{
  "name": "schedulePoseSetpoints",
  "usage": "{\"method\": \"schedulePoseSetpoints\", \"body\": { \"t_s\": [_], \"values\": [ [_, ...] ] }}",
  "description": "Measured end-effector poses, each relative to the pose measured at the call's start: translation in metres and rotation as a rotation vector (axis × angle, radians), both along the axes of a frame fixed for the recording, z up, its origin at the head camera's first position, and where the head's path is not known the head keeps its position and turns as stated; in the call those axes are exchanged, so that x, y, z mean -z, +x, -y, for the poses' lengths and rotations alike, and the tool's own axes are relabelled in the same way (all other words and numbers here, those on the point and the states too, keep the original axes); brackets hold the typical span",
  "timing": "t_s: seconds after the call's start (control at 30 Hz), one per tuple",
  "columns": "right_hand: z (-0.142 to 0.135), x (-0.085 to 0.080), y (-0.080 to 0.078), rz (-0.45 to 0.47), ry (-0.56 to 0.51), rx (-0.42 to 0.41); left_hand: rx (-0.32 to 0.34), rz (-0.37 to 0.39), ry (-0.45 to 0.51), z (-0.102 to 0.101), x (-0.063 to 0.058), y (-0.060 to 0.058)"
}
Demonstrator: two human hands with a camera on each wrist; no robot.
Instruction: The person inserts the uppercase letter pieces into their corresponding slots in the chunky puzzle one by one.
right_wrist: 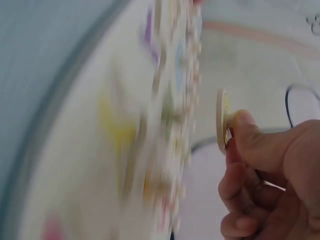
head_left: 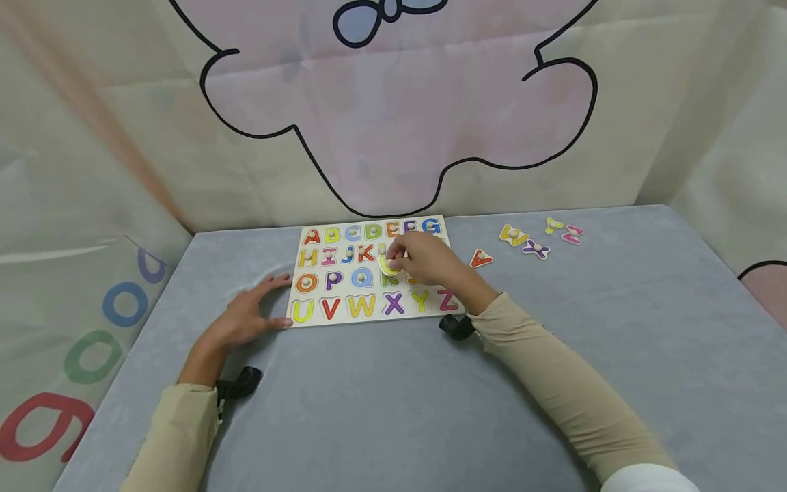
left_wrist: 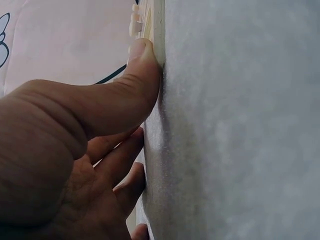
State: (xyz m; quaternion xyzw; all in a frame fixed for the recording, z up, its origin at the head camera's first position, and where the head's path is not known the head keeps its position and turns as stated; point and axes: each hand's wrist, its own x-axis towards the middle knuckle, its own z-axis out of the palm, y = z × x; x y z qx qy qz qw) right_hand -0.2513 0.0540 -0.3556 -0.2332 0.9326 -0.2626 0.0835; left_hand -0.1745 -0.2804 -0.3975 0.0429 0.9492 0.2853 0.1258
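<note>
My right hand pinches a yellow letter piece by its small knob, thumb against the fingers. It holds the piece above the middle of a white alphabet puzzle board; which letter it is I cannot tell for sure. In the right wrist view the piece stands apart from the board. At the board's left side, my left hand touches the edge with straight fingers, its thumb against the near corner. Knobbed letters fill the upper rows, partly hidden by the right hand. In the bottom row, coloured letter shapes show without visible knobs.
Right of the board lie loose letters: a red V, a yellow W, a purple X, a yellow-green Y and a pink Z. A grey cloth covers the table. Printed curtains hang behind it.
</note>
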Motion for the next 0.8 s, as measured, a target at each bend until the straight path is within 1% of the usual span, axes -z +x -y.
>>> {"method": "schedulePoseSetpoints", "body": {
  "t_s": [0.23,0.4,0.47,0.57,0.7,0.8],
  "values": [
    [0.058,0.002,0.019,0.090,-0.020,-0.080,0.015,0.003,0.010,0.000,-0.001,0.000],
    [0.096,0.012,0.032,0.160,-0.009,-0.108,0.061,0.000,0.055,0.004,0.000,0.000],
    [0.110,0.016,0.035,0.162,-0.003,-0.123,0.084,-0.010,0.069,0.005,0.001,0.000],
    [0.125,0.022,0.038,0.149,-0.005,-0.138,0.088,-0.010,0.078,0.006,0.001,0.001],
    [0.138,0.028,0.041,0.102,-0.009,-0.134,0.060,0.011,0.082,0.004,0.000,0.000],
    [0.144,0.029,0.042,0.061,0.003,-0.103,0.044,0.018,0.074,0.004,-0.001,0.000]
  ]
}}
